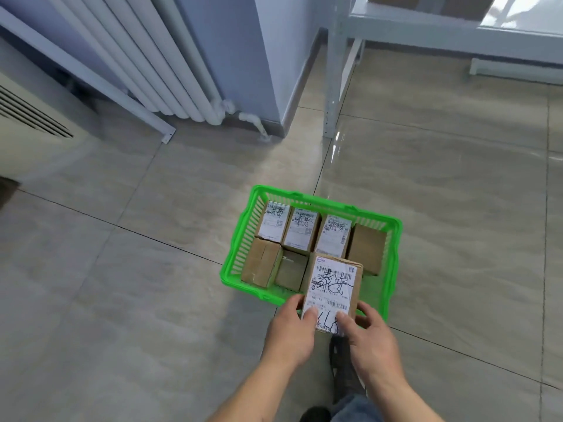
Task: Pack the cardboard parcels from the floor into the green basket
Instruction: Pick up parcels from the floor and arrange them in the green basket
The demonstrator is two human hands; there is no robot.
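A green plastic basket point(236, 260) stands on the tiled floor in front of me. Several cardboard parcels fill it: three with white labels along the far side, plain brown ones point(367, 249) at the right and near left. I hold one more labelled parcel point(333, 284) over the basket's near right part, label facing up, its near end sticking out over the rim. My left hand point(289, 333) grips its near left corner and my right hand point(370, 339) its near right corner, thumbs on the label.
A white radiator point(164, 65) and wall corner lie at the far left. A grey metal shelf leg point(333, 86) stands beyond the basket. A beige vented unit point(33, 123) is at the left edge. My shoes point(344, 367) are below the hands.
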